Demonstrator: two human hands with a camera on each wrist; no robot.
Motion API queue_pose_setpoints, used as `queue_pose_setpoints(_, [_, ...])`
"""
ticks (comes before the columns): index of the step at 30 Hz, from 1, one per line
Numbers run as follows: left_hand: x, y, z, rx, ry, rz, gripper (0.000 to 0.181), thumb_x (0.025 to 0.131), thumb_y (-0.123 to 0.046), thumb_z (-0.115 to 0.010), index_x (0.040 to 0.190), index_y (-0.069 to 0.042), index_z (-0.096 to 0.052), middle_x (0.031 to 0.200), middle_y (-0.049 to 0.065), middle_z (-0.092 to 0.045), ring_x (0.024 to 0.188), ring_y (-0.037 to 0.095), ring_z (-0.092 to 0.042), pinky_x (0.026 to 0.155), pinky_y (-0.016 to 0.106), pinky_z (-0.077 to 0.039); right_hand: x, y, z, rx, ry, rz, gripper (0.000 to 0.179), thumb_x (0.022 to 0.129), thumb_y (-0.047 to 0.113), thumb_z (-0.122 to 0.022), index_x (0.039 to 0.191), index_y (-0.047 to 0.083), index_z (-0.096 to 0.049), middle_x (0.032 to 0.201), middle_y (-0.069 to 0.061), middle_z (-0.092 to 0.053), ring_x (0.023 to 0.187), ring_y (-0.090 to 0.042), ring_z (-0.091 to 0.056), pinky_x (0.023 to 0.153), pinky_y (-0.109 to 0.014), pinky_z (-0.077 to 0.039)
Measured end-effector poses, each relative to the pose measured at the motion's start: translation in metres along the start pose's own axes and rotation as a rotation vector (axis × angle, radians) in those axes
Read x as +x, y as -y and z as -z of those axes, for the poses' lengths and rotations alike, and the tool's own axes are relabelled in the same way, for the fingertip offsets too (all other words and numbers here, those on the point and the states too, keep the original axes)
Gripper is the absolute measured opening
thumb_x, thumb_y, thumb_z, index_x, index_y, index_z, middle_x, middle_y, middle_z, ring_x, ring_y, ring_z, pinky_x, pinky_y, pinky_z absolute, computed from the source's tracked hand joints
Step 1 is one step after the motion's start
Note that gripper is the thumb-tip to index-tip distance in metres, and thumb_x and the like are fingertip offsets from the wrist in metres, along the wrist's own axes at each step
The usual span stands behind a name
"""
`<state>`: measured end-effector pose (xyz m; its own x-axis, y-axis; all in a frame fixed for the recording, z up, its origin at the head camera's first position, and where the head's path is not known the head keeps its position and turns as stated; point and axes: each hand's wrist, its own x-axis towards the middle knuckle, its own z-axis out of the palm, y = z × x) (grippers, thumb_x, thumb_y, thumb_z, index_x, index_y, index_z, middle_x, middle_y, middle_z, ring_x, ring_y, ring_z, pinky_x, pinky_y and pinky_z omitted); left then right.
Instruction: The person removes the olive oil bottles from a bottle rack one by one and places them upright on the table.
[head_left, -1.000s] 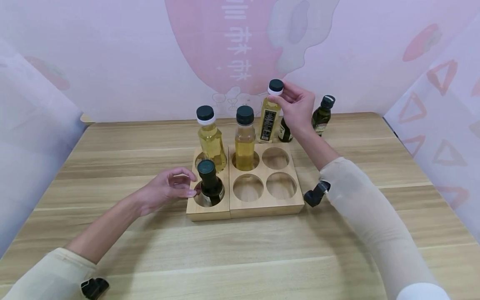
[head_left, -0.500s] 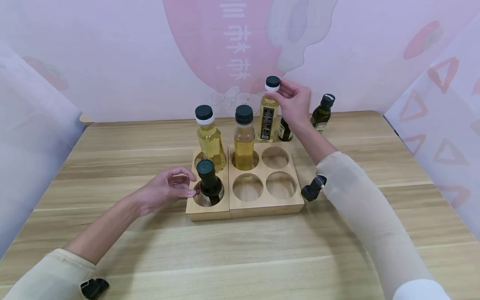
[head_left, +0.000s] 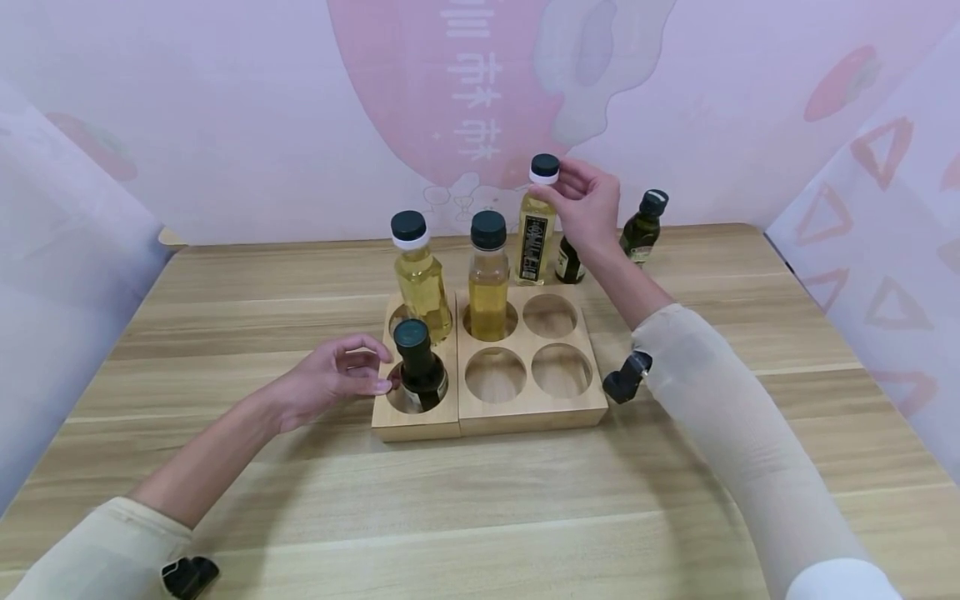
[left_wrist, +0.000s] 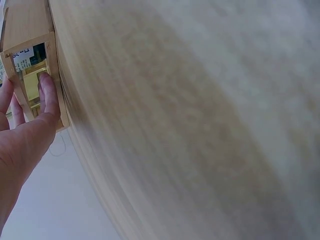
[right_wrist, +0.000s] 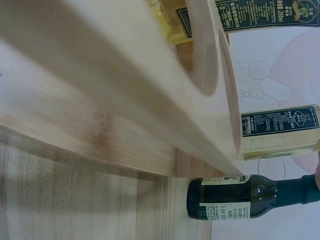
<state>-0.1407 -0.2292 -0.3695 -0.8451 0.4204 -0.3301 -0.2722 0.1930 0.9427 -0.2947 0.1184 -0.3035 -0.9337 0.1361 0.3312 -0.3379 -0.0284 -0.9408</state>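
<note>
My right hand (head_left: pixel 588 208) pinches a slim bottle of yellow oil (head_left: pixel 532 248) near its neck, just under the white collar and dark cap. The bottle stands upright behind the wooden bottle rack (head_left: pixel 528 422). At the rack's left side my left hand (head_left: pixel 333 379) holds its edge with thumb and fingers. In the left wrist view a finger reaches into the rack's open side (left_wrist: pixel 59 95). Three bottles sit in the rack: a dark green bottle (head_left: pixel 423 375) at front left, a yellow oil bottle (head_left: pixel 423 292) behind it, and an amber oil bottle (head_left: pixel 488 304) at back middle.
Behind my right wrist stand two more dark bottles: one partly hidden (head_left: pixel 567 265), the other, a dark green bottle (head_left: pixel 642 229), farther right. Round holes show in the rack's right part. A printed cloth wall (head_left: pixel 262 125) closes off the back of the wooden table (head_left: pixel 480 500).
My right hand and the slim oil bottle have shifted slightly left over the last second, mostly in its first half. The left hand and the rack stay put.
</note>
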Motion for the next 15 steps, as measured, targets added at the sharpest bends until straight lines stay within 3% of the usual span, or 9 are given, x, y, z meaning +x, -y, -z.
queue_pose_setpoints(9, [0.0008,-0.0007,-0.0014,-0.005,-0.003,0.006,0.026,0.091,0.001,-0.076,0.109,-0.012,-0.063,0.112,0.011,-0.049,0.105,0.022,-0.049,0.088,0.029,-0.055,-0.0011,0.0,0.0049,0.006,0.051,-0.021,0.047,0.085,-0.004,-0.082,0.129,-0.002,-0.068,0.122,-0.018,-0.072,0.102,-0.017,-0.075,0.095,-0.028,-0.057])
queue_pose_setpoints(15, [0.0012,-0.0022,-0.0016,-0.002,-0.003,0.013,0.027,0.091,0.0,-0.076,0.111,-0.011,-0.062,0.112,0.011,-0.049,0.104,0.021,-0.05,0.087,0.028,-0.054,-0.0036,0.0024,0.0078,-0.002,0.075,-0.024,0.055,0.086,-0.004,-0.081,0.138,-0.002,-0.062,0.131,-0.02,-0.067,0.113,-0.021,-0.072,0.096,-0.027,-0.056])
